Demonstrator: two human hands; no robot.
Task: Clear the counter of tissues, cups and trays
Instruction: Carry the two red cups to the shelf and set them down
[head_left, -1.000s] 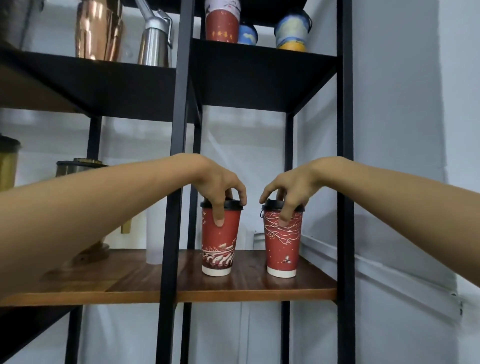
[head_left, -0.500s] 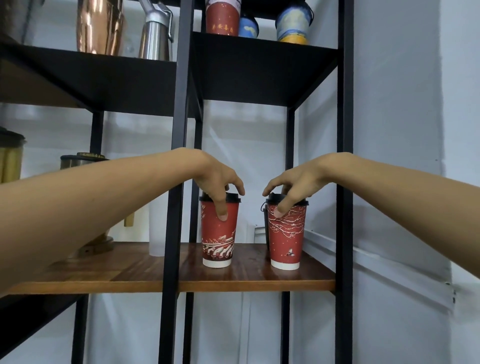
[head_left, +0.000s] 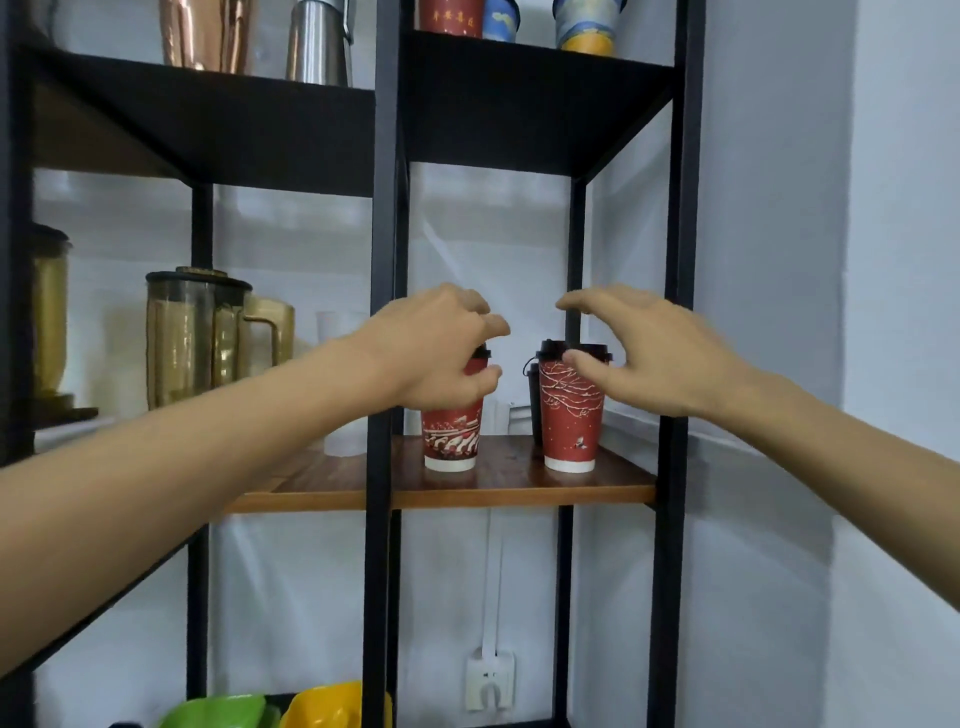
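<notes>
Two red cups (head_left: 570, 410) are being shelved, both standing on the wooden shelf (head_left: 467, 486). The left hand (head_left: 436, 353) and right hand (head_left: 649, 358) hover loosely spread, each grip empty; remaining counter items probably need fetching next.

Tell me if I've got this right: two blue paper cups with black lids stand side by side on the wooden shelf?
Not quite: the head view shows both are red. The left cup and the right cup do have black lids and stand side by side on the wooden shelf.
</notes>
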